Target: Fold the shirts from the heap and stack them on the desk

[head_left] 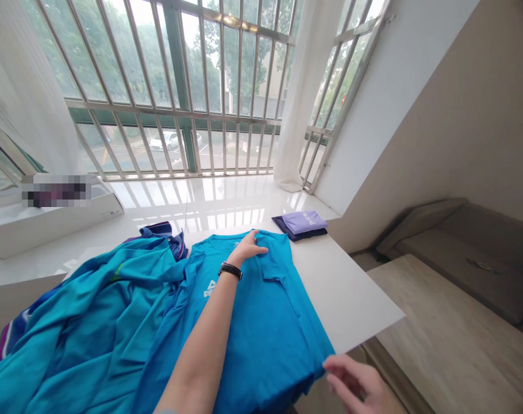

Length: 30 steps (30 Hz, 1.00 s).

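Note:
A blue short-sleeved T-shirt [257, 333] with white print on its chest lies spread on the white table, one sleeve turned inward over the body. Near its collar, my left hand [246, 247] rests on the fabric, thumb and fingers apart; a dark watch [230, 270] is on that wrist. At the shirt's lower right corner, my right hand [358, 380] has its fingertips beside or touching the hem, with a gap between finger and thumb. A heap of teal clothing [110, 305] lies against the shirt's left side.
Folded lilac and dark garments [304, 221] are stacked at the back right of the white table [347, 299]. A white box [102, 201] stands at the left. Behind are a barred window and white curtains [302, 103]. A wooden surface [451, 322] and brown sofa [464, 247] are at the right.

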Available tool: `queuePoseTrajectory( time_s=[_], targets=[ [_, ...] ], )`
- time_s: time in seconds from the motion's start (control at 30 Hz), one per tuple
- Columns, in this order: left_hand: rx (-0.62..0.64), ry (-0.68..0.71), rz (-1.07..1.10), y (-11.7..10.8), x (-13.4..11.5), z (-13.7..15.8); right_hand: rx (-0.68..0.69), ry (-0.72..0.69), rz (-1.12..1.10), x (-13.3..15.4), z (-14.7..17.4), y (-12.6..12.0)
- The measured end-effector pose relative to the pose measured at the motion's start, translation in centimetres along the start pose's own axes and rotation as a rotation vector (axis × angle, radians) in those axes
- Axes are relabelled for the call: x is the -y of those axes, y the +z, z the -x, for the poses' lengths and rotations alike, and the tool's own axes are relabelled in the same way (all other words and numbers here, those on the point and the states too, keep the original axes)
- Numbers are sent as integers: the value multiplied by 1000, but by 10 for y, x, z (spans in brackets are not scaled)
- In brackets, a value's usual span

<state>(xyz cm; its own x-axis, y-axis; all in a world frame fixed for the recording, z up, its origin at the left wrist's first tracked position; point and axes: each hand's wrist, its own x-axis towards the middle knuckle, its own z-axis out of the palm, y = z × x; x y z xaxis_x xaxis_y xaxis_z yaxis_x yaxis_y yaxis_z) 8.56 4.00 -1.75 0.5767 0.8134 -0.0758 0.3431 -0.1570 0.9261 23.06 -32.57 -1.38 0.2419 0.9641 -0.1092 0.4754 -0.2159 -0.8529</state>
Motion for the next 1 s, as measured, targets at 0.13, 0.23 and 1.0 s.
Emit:
queuePoseTrajectory(
  time_s=[0.13, 0.23, 1.0],
  targets=[
    [58, -82, -7, -8, -1, 3, 44, -219, 43, 36, -99, -46],
    [21, -78, -59, -2, 0, 2, -18, -324, 180, 57, -193, -54],
    [178, -35, -50, -33, -2, 14, 288, -233, 656, 47, -380, -42]
  ],
)
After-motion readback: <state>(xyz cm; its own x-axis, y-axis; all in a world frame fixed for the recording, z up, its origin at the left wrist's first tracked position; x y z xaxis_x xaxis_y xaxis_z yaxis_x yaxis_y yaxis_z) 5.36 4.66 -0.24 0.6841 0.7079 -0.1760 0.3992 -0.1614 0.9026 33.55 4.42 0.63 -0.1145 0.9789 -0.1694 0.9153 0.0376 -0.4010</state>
